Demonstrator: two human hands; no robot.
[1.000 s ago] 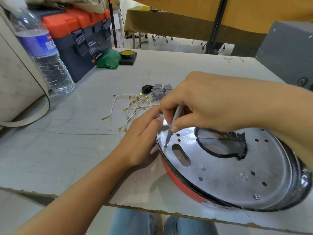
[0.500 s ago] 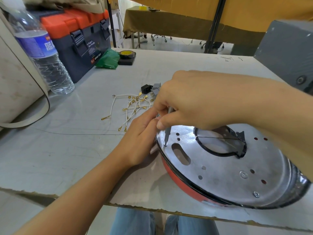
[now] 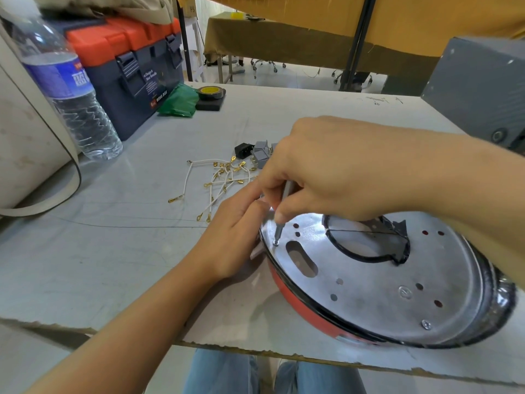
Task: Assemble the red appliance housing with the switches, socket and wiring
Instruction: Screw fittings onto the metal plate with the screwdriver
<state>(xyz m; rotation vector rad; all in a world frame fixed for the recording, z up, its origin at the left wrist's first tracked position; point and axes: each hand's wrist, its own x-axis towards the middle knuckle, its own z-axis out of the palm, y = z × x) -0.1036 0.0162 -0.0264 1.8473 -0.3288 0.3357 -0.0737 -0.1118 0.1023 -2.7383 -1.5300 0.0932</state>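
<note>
Right hand (image 3: 326, 172) has swung back, baring the thin grey screwdriver (image 3: 281, 220).
Its fingers pinch the shaft, handle hidden; left hand (image 3: 233, 237) fingers lie straight against the red appliance housing's (image 3: 306, 311) rim.

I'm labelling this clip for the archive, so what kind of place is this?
Probably a workshop or small assembly room. A toolbox with an orange lid stands on the worn worktable, loose white wires with crimped terminals lie by grey switches, and more cloth-covered tables stand behind.
</note>
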